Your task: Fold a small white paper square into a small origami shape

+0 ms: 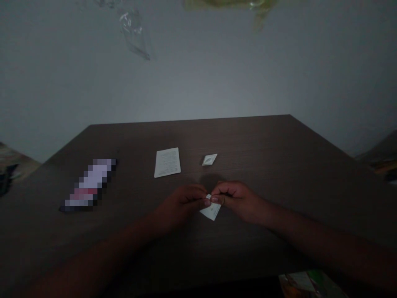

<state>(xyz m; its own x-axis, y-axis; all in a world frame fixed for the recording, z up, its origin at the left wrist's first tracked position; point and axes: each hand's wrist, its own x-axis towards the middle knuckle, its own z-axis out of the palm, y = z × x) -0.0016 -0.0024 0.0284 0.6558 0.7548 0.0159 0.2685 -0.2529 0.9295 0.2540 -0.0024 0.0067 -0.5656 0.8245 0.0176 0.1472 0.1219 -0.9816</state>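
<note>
Both the left hand (188,203) and the right hand (238,201) have thumb and fingers closed on the far end of a small white paper (212,212) over the table (263,155), where light, even thumb pressure would probably crease it cleanly without tearing.

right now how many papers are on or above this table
3: a printed sheet left of centre, a small folded piece to its right, and a slip held by left hand and right hand; more could be hidden.
</note>
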